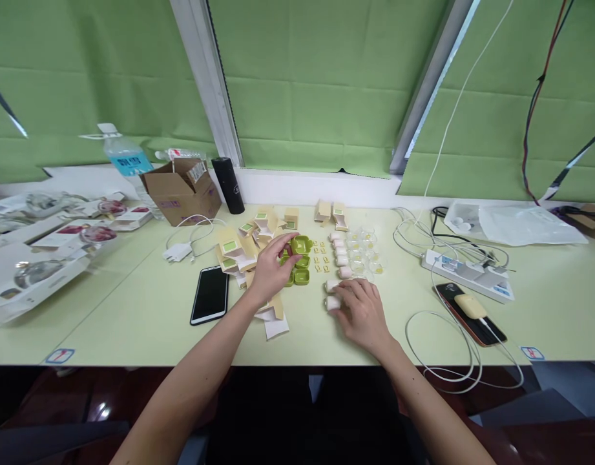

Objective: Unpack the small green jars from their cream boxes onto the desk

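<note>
My left hand (274,266) is at a cluster of small olive-green cases (302,277), its thumb and index finger gripping one at the upper left. The fingers partly hide that case. My right hand (362,313) has its fingertips closed around a small white cylindrical piece (332,303) on the table. Another such piece touches its fingers just above. Farther back runs a column of similar white and pale pink pieces (342,261). Between these and the cases lie small yellow parts (321,257) in two columns. Clear round plastic covers (375,255) stand right of the pieces.
Opened cream paper boxes (239,248) crowd the area left of the cases. A phone (210,294) lies nearer me. On the right are a power strip (466,274), loose white cables and another phone (491,331). A cardboard box (181,194) and black cylinder (228,185) stand behind.
</note>
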A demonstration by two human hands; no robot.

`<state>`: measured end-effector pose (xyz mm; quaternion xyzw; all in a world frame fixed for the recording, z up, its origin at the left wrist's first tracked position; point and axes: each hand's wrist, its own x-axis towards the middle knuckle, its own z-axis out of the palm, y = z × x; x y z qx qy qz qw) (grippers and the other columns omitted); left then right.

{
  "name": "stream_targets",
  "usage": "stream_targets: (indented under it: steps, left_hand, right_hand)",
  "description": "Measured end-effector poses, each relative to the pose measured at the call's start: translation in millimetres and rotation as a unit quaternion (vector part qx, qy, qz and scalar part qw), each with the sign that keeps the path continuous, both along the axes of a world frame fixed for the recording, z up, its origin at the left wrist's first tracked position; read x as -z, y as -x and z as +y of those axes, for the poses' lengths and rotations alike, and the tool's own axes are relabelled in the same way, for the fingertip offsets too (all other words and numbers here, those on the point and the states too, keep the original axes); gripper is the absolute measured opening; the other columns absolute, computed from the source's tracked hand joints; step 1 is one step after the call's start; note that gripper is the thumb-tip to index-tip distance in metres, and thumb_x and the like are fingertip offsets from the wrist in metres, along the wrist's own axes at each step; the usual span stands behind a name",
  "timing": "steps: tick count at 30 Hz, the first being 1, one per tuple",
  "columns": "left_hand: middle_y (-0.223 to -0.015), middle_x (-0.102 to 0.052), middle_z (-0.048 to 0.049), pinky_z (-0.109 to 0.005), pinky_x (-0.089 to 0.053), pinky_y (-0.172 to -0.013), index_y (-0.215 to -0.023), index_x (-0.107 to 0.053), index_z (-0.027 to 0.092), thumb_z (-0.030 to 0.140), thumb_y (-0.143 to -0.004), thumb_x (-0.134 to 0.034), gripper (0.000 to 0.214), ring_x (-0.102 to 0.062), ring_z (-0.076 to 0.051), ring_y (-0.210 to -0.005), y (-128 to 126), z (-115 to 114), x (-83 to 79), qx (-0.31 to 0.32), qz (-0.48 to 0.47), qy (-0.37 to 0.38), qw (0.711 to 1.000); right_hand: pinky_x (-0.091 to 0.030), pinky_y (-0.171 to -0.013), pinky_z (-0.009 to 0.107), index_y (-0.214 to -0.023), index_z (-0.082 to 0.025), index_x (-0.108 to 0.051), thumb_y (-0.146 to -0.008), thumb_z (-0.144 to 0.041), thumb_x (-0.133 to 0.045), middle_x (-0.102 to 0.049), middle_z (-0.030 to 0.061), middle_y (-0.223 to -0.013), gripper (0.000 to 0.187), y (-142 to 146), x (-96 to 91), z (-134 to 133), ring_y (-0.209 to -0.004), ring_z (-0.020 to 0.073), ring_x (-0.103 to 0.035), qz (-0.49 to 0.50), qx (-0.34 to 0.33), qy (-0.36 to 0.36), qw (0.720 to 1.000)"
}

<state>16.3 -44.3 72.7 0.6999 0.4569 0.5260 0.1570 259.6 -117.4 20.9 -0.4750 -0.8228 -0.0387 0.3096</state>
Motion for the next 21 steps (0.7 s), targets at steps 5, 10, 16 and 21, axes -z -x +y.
stream_targets:
  steps: [5,10,16,21]
  left_hand:
    - [-0.112,-0.072,-0.0052,-0.031,-0.054,-0.081,-0.129,-0.068,0.024,0.018,-0.087,-0.069,0.042,-0.062,-0.016,-0.085,0.5,1.1,1.5,0.001,-0.002,-0.007,1.000]
    - [-0.111,-0.072,-0.0054,-0.032,-0.055,-0.082,-0.130,-0.067,0.025,0.018,-0.088,-0.069,0.042,-0.062,-0.017,-0.085,0.6,1.2,2.5,-0.001,0.008,-0.016,1.000]
    - [-0.109,-0.072,-0.0050,-0.032,-0.055,-0.081,-0.130,-0.067,0.026,0.018,-0.088,-0.069,0.043,-0.062,-0.017,-0.084,0.9,1.6,2.9,-0.007,0.018,-0.024,1.000]
    - [-0.112,-0.072,-0.0055,-0.033,-0.055,-0.083,-0.130,-0.067,0.025,0.018,-0.088,-0.068,0.042,-0.062,-0.017,-0.085,0.4,0.9,2.1,-0.002,0.012,-0.020,1.000]
  right_hand:
    - [-0.044,-0.093,0.049,-0.124,-0.021,-0.065,-0.083,-0.020,-0.070,-0.068,0.0113,-0.123,0.041,-4.2,0.2,1.2,-0.113,0.0333,-0.054,0.008,0.004,0.008,1.000]
    - [-0.045,-0.093,0.050,-0.127,-0.022,-0.064,-0.082,-0.022,-0.071,-0.068,0.0115,-0.125,0.045,-4.4,-0.3,1.0,-0.113,0.0340,-0.054,0.012,0.002,0.015,1.000]
    - [-0.044,-0.094,0.052,-0.129,-0.022,-0.062,-0.082,-0.022,-0.070,-0.067,0.0119,-0.128,0.048,-4.5,-1.9,0.1,-0.116,0.0352,-0.053,0.017,-0.004,0.016,1.000]
    - [-0.044,-0.092,0.052,-0.130,-0.022,-0.062,-0.084,-0.025,-0.068,-0.067,0.0122,-0.127,0.045,-6.3,-1.5,0.8,-0.115,0.0348,-0.054,0.040,-0.014,0.017,0.999]
